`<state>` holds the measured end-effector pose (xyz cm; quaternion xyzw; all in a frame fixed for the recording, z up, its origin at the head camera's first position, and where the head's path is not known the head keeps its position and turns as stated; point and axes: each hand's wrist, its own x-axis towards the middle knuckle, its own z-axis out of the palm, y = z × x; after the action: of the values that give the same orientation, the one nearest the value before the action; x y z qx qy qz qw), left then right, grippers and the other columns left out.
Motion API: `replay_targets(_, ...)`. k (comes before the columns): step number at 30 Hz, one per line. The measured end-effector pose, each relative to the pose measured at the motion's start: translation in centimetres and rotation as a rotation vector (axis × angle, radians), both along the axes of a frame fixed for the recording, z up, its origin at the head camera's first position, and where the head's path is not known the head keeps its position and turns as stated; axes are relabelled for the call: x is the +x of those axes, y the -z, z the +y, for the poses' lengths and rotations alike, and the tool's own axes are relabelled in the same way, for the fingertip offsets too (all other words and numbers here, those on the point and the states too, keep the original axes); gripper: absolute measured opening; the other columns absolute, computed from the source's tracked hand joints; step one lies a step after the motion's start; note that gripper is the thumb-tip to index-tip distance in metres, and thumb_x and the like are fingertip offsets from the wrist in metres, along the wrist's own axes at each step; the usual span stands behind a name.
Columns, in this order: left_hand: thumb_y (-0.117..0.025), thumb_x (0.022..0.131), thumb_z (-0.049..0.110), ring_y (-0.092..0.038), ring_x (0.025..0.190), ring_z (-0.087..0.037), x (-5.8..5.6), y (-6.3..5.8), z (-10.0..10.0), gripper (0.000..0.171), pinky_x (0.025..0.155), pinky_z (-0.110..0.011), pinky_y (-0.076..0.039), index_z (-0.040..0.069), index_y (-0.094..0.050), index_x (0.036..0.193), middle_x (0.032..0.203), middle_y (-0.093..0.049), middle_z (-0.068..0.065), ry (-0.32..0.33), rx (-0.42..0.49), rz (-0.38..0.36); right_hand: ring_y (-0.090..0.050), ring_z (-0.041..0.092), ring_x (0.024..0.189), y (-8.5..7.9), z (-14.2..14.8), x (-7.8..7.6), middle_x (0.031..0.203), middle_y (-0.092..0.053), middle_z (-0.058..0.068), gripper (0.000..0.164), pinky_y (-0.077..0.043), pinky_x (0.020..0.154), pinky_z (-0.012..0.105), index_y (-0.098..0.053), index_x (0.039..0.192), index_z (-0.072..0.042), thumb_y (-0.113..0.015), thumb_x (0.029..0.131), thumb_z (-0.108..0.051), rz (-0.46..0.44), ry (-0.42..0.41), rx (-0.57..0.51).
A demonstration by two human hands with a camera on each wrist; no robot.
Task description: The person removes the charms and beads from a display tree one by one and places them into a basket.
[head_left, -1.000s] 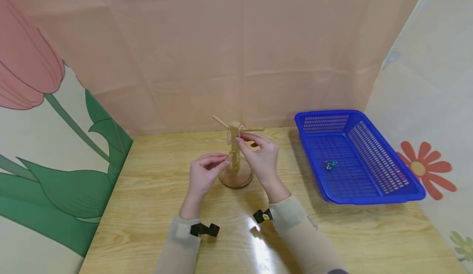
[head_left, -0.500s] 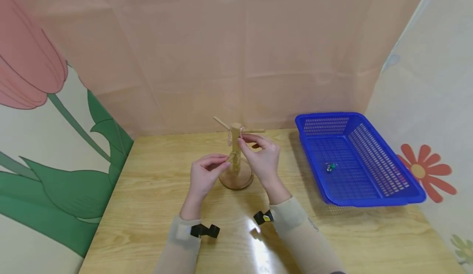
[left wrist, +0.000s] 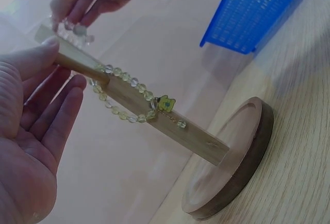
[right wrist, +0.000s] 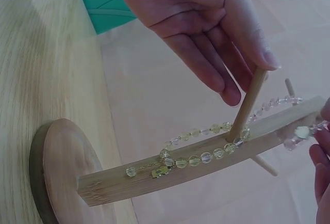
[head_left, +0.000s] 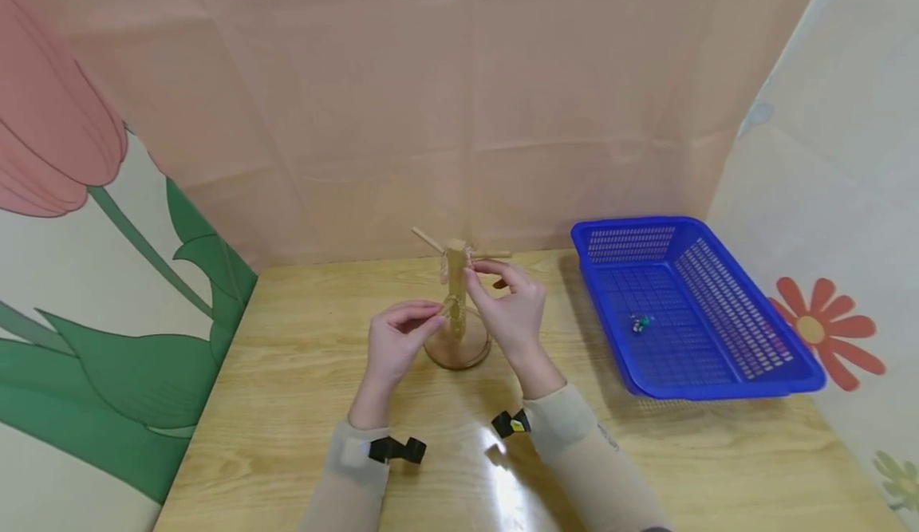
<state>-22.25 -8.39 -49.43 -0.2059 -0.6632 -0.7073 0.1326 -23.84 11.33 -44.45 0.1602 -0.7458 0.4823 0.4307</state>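
A wooden bracelet stand [head_left: 457, 277] with a round base [left wrist: 242, 131] stands upright on the table. My left hand [head_left: 397, 340] pinches the end of its lower front peg [right wrist: 250, 102] between thumb and fingers. From that peg hangs a yellow-and-clear beaded bracelet [right wrist: 194, 160] with a small yellow-green charm [left wrist: 165, 104], draped down the post. Higher up, my right hand [head_left: 513, 309] pinches a pale pink beaded bracelet [right wrist: 302, 131] by the upper right peg [head_left: 495, 254]. Another pinkish bracelet [head_left: 443, 269] hangs on the upper left peg [head_left: 427, 239].
To the right stands a blue plastic basket [head_left: 625, 364] with a small green-and-clear beaded item [head_left: 641, 323] inside. A pink cloth backdrop [head_left: 373, 117] rises behind the wooden table [head_left: 287, 404], with flower-printed panels at both sides.
Both hands stay nearly where they were, with the left at the lower peg and the right at the pink bracelet. Only slight shifts of the view show.
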Motion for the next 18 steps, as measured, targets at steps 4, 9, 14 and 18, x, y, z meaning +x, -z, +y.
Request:
replay_targets(4, -0.083, 0.089, -0.008, -0.076, 0.101, -0.024, 0.00, -0.07, 0.11, 0.011, 0.088, -0.032, -0.066, -0.007, -0.080, 0.101, 0.109, -0.078, -0.022, 0.005, -0.003, 0.000, -0.076, 0.025, 0.080, -0.10, 0.07, 0.02, 0.093, -0.082, 0.006, 0.011, -0.057, 0.060, 0.038, -0.084, 0.097, -0.005, -0.088, 0.087, -0.007, 0.028, 0.016, -0.024)
replay_targets(9, -0.083, 0.089, -0.009, -0.077, 0.101, -0.024, -0.03, -0.12, 0.23, 0.012, 0.088, -0.032, -0.066, -0.007, -0.080, 0.101, 0.108, -0.078, -0.022, 0.004, 0.003, 0.004, -0.076, 0.029, 0.078, 0.02, 0.18, 0.00, 0.092, -0.082, 0.008, 0.013, -0.055, 0.059, 0.037, -0.084, 0.096, -0.004, -0.090, 0.084, -0.003, 0.064, 0.013, -0.056)
replay_targets(14, -0.083, 0.088, -0.010, -0.077, 0.100, -0.026, 0.02, -0.05, 0.19, 0.012, 0.087, -0.032, -0.066, -0.006, -0.081, 0.100, 0.108, -0.078, -0.022, -0.002, 0.017, -0.002, -0.075, 0.027, 0.077, 0.08, 0.23, 0.04, 0.093, -0.082, 0.008, 0.011, -0.054, 0.060, 0.031, -0.084, 0.096, -0.004, -0.089, 0.086, -0.005, 0.089, 0.035, -0.067)
replay_targets(18, -0.083, 0.088, -0.009, -0.077, 0.100, -0.025, 0.03, -0.02, 0.10, 0.012, 0.087, -0.032, -0.066, -0.006, -0.081, 0.099, 0.108, -0.079, -0.020, -0.006, 0.020, -0.006, -0.074, 0.025, 0.076, -0.13, 0.18, 0.09, 0.092, -0.082, 0.006, 0.009, -0.052, 0.061, 0.027, -0.084, 0.095, -0.004, -0.087, 0.088, -0.007, 0.103, 0.027, -0.082)
